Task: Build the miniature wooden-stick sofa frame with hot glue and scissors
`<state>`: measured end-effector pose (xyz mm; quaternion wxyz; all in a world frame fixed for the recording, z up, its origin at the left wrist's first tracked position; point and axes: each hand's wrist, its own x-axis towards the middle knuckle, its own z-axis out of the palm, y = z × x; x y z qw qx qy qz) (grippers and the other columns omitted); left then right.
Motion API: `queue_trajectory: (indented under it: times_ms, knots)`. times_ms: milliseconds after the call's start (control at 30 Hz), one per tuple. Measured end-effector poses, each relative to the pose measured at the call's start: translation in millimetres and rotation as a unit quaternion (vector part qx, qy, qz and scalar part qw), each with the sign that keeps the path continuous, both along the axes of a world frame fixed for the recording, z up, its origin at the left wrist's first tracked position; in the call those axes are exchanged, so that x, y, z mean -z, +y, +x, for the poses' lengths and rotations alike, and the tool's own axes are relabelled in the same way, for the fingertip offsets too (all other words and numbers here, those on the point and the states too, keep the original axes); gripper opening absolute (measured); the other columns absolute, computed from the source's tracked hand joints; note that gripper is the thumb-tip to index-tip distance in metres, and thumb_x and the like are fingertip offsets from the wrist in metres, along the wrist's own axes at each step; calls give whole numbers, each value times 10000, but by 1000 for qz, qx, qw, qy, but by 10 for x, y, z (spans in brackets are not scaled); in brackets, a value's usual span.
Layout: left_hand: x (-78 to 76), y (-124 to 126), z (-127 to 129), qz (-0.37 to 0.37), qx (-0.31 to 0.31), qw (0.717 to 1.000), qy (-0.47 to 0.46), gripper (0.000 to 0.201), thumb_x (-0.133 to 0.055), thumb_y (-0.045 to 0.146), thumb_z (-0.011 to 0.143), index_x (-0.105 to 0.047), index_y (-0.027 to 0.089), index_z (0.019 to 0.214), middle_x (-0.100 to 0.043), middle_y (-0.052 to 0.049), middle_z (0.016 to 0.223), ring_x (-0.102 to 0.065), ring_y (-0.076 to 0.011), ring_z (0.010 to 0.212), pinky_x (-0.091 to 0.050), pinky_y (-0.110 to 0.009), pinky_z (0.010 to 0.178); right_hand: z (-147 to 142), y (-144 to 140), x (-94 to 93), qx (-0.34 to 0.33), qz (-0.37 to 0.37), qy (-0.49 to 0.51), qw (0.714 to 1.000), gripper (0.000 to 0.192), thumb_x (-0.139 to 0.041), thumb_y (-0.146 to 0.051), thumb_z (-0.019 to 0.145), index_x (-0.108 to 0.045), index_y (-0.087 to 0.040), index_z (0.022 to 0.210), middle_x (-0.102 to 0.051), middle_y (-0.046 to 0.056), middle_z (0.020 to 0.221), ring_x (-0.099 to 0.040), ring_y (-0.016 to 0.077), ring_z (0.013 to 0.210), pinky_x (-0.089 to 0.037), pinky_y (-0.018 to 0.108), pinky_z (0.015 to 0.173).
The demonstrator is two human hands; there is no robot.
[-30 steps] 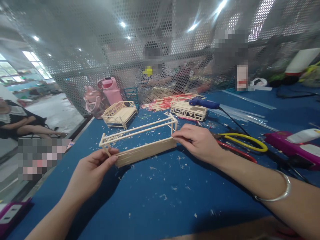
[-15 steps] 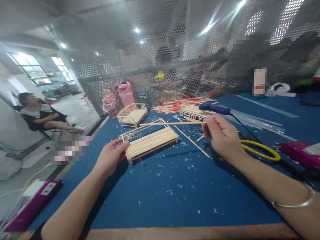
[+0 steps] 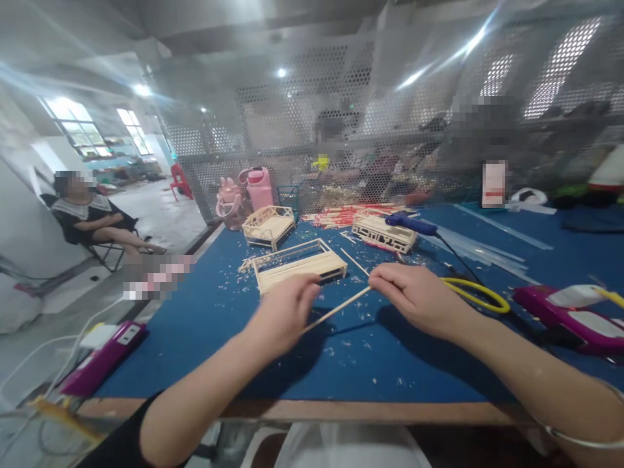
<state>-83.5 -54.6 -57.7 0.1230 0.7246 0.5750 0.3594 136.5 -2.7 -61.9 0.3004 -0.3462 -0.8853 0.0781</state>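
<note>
My right hand [image 3: 407, 292] pinches a thin wooden stick [image 3: 341, 307] near its upper end. The stick slants down to the left, and its lower end meets the edge of my left hand [image 3: 287, 309] or passes behind it. That hand is slightly blurred, with thumb and forefinger a little apart and no grip on the stick visible. Just beyond it, a small bed-like frame of wooden sticks [image 3: 302, 265] rests on the blue table, its front left part covered by the hand. Another loose stick [image 3: 355, 261] lies near my right fingers.
Two more stick models, a railed one [image 3: 269, 227] and a boxy one [image 3: 383, 233], stand behind. A blue glue gun [image 3: 412, 224] lies by the boxy one. Red-and-white sticks [image 3: 341, 216], a pink bottle [image 3: 260, 188], a yellow ring [image 3: 480, 292] and purple power strips [image 3: 104, 357] are around. A person [image 3: 92, 214] sits at left.
My left hand has let go of the stick frame and moved right, toward the stick. My right hand has come lower and nearer, tilting the stick. The view has shifted.
</note>
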Motion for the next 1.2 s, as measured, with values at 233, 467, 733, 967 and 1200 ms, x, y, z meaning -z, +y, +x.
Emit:
queue_trajectory:
  times_ms: [233, 467, 733, 967, 1200]
  knots:
    - [91, 167, 649, -205, 192, 958, -57, 272, -403, 319, 891, -547, 187, 701, -489, 29, 522, -424, -114, 467, -343, -248, 504, 366, -7, 158, 134, -34, -27, 990, 357, -308, -413, 905, -592, -197, 909, -676, 103, 937, -625, 230, 864, -466, 323, 722]
    - [157, 281, 513, -474, 175, 773, -383, 130, -387, 169, 871, -517, 165, 867, -501, 46, 540, -253, -41, 360, -141, -169, 371, 900, 295, 416, 268, -97, -212, 935, 492, -397, -332, 842, -486, -115, 1274, -588, 178, 1229, -592, 297, 1070, -472, 373, 845]
    - [80, 265, 481, -415, 123, 806, -404, 205, -382, 252, 907, -550, 162, 831, -446, 66, 500, -228, -32, 346, -109, -162, 351, 770, 222, 244, 334, -183, -169, 909, 645, -573, -302, 680, -470, -179, 1304, -690, 120, 1006, -657, 284, 821, -487, 340, 651]
    - [95, 245, 472, -387, 176, 799, -425, 181, -488, 306, 865, -594, 171, 925, -485, 62, 496, -216, -28, 340, -105, -154, 337, 441, -237, 95, 129, -232, 6, 964, 381, -539, -411, 726, -524, -205, 1047, -586, 0, 739, -545, 174, 667, -466, 292, 627]
    - [80, 221, 455, -364, 211, 787, -452, 368, -720, 405, 668, -615, 154, 916, -606, 23, 576, -280, -15, 346, -110, -157, 337, 259, -412, 65, 19, -297, 67, 952, 419, -471, -555, 807, -472, -207, 1042, -471, -23, 705, -443, 133, 628, -413, 252, 590]
